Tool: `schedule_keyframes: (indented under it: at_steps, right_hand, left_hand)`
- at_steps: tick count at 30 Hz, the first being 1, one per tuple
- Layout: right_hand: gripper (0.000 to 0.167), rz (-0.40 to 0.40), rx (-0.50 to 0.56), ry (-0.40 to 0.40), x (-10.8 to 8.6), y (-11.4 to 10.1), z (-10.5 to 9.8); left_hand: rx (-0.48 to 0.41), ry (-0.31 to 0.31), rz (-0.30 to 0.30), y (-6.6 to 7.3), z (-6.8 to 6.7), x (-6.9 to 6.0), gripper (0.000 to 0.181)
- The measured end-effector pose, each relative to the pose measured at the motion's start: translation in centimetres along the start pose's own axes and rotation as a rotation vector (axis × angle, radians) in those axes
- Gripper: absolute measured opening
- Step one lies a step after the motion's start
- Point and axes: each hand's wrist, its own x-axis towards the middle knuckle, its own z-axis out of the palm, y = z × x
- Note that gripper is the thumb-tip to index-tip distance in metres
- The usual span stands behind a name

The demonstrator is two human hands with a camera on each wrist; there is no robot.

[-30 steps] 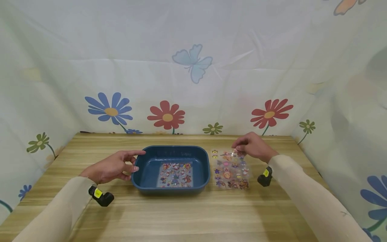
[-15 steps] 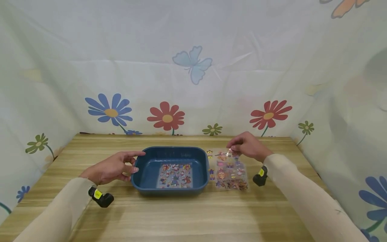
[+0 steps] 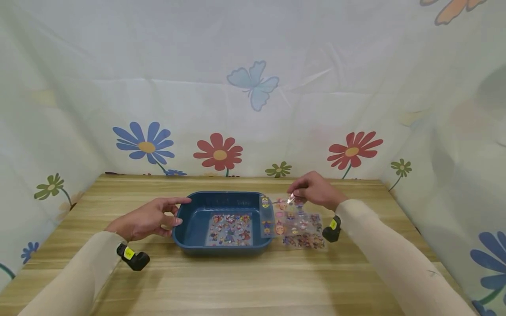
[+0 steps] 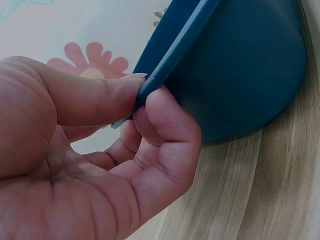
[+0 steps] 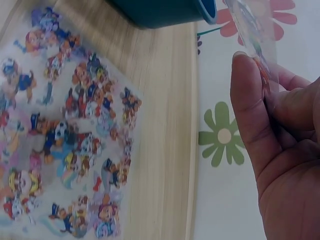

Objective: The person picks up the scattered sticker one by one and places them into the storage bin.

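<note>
From here I see a person's right hand (image 3: 318, 191) pinching a clear sticker sheet (image 3: 280, 228) by its far edge, thumb and fingertips close together on it. The sheet is see-through and glossy, with a bright glint beside the fingertips; small yellow-and-blue figures run down its left side, with pinkish-orange ones and a pink patch further in. It is over the table, its left strip overlapping the right end of a dark blue plastic tub (image 3: 223, 250); whether it touches the rim I cannot tell. The person's left hand (image 3: 146, 218) has the tub's left rim nipped narrowly between thumb and bent fingers. The tub is a rounded oblong, smooth and slightly shiny, and on its floor lies another sticker sheet (image 3: 229, 230), flat, crowded with little red, blue and yellow characters. Just right of the tub, partly behind the held one, a densely printed sticker sheet (image 3: 306, 241) lies on the wood-grain table (image 3: 253, 285); seen close from the right wrist, it shows cartoon puppies in caps and coloured outfits on a milky, translucent ground. Behind everything hangs a pale curtain (image 3: 178, 101) printed with flowers and butterflies.
</note>
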Motion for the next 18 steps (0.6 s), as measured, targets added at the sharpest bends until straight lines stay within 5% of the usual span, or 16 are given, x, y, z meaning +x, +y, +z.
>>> schedule_keyframes:
  at_steps: [18]
  right_hand:
    - [0.022, -0.057, 0.071, -0.017, 1.7, -1.5, 2.0]
  left_hand:
    - [-0.014, 0.008, -0.004, 0.1, 0.1, 0.2, 0.076]
